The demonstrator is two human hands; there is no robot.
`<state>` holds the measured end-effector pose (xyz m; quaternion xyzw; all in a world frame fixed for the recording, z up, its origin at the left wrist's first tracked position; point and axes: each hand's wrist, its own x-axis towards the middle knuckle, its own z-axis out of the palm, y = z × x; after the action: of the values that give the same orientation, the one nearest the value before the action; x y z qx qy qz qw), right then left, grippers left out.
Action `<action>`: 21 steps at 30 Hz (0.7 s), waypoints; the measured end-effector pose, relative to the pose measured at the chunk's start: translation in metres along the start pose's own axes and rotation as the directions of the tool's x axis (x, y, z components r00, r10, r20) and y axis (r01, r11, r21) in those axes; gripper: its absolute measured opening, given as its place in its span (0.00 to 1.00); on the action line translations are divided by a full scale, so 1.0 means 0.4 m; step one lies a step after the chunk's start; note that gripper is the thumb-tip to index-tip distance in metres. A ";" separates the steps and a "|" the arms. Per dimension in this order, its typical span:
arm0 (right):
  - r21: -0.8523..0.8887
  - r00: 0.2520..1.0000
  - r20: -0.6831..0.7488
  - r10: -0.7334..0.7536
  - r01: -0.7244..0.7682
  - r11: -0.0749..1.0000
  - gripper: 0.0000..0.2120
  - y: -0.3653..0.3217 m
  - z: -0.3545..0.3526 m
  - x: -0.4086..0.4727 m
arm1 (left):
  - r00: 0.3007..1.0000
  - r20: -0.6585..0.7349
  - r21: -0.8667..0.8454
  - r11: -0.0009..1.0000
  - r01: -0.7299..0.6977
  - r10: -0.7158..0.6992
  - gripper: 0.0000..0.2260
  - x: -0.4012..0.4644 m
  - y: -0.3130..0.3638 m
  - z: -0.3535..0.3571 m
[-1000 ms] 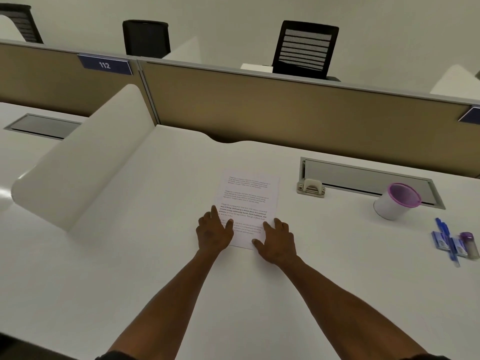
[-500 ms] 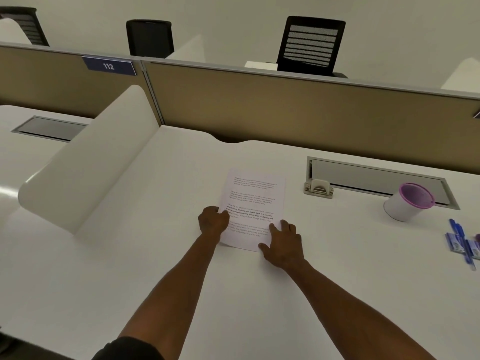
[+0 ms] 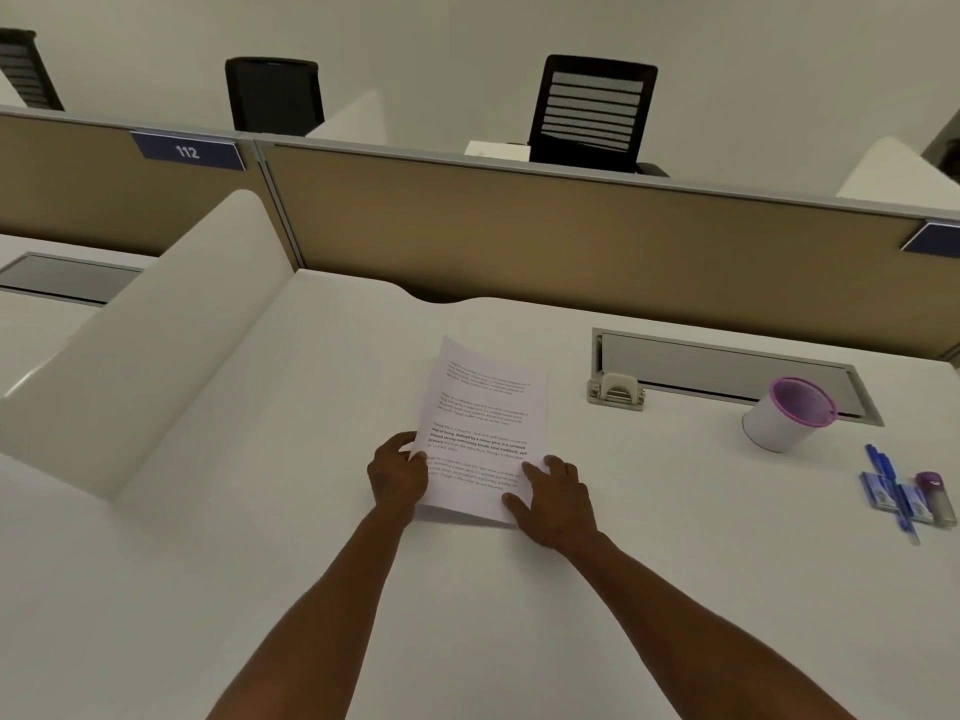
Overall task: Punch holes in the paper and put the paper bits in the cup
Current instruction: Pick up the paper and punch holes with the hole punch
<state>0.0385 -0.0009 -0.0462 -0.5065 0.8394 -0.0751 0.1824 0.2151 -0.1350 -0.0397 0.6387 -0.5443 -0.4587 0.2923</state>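
A printed sheet of paper [image 3: 485,407] lies in the middle of the white desk [image 3: 260,563], its left edge and far corner raised off the surface. My left hand [image 3: 396,475] grips the sheet's left edge near the bottom, fingers curled under it. My right hand [image 3: 558,504] rests flat on the sheet's lower right corner with straight fingers. A beige hole punch [image 3: 615,391] stands to the right of the paper. Farther right sits a white cup with a purple rim [image 3: 787,420], tilted in this view.
A grey cable tray lid [image 3: 727,368] runs behind the punch and cup. Blue pens and a small purple-capped tube [image 3: 909,498] lie at the right edge. A white curved divider [image 3: 156,330] bounds the left, a tan partition [image 3: 519,241] the back.
My left hand went from lying flat on the paper to curling round its left edge and lifting it. The right hand stayed pressing on the lower right corner.
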 end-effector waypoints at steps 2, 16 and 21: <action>0.106 1.000 -0.025 0.015 -0.012 0.994 0.32 0.006 -0.026 0.013 | 0.999 0.001 -0.066 0.997 0.033 -0.033 0.13 0.002 -0.004 -0.007; 0.121 0.954 -0.291 -0.065 0.104 0.987 0.27 0.039 -0.392 0.269 | 0.955 0.295 -0.274 0.960 0.059 0.026 0.13 0.000 0.006 -0.071; 0.091 0.998 0.044 -0.042 0.038 0.995 0.28 0.062 -0.450 0.304 | 0.912 0.399 -0.236 0.972 0.002 0.095 0.12 0.004 0.027 -0.079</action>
<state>-0.1018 -0.1065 0.0843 -0.5159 0.8206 -0.1048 0.2225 0.2391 -0.1433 -0.0177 0.4774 -0.5510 -0.6349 0.2557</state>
